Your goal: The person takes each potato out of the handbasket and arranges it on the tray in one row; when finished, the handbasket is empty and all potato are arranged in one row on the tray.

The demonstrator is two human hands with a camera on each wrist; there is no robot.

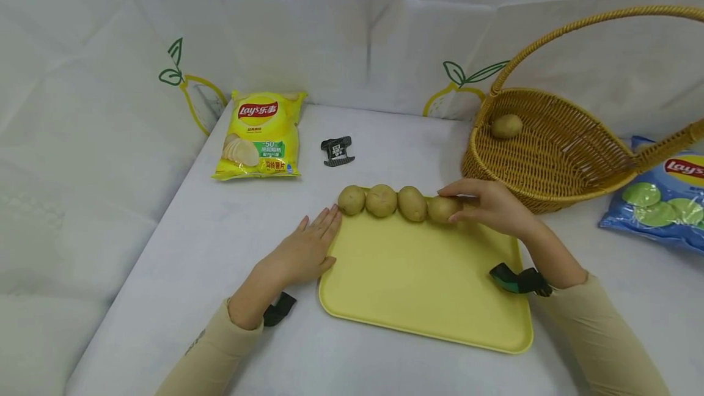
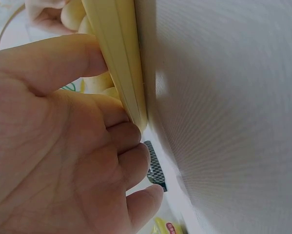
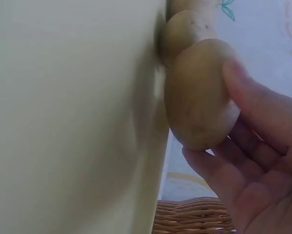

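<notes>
Along the far edge of a yellow tray [image 1: 423, 286], several potatoes [image 1: 381, 201] sit in a row. My right hand [image 1: 492, 206] pinches the rightmost potato [image 1: 442, 209] between thumb and fingers, right up against its neighbour. In the right wrist view that potato [image 3: 199, 97] is tilted at the tray's rim, thumb on one side and fingertips below. My left hand [image 1: 308, 249] lies along the tray's left edge with fingers extended, fingertips near the leftmost potato [image 1: 351, 200]. In the left wrist view, the thumb and fingers of my left hand [image 2: 72, 141] touch the tray's side [image 2: 119, 53].
A wicker basket [image 1: 550, 139] with a tall handle and one potato [image 1: 506, 126] inside stands behind my right hand. A yellow chip bag [image 1: 258, 136] lies at the back left, a blue one [image 1: 660, 200] at the right. A small black item [image 1: 338, 151] lies behind the tray.
</notes>
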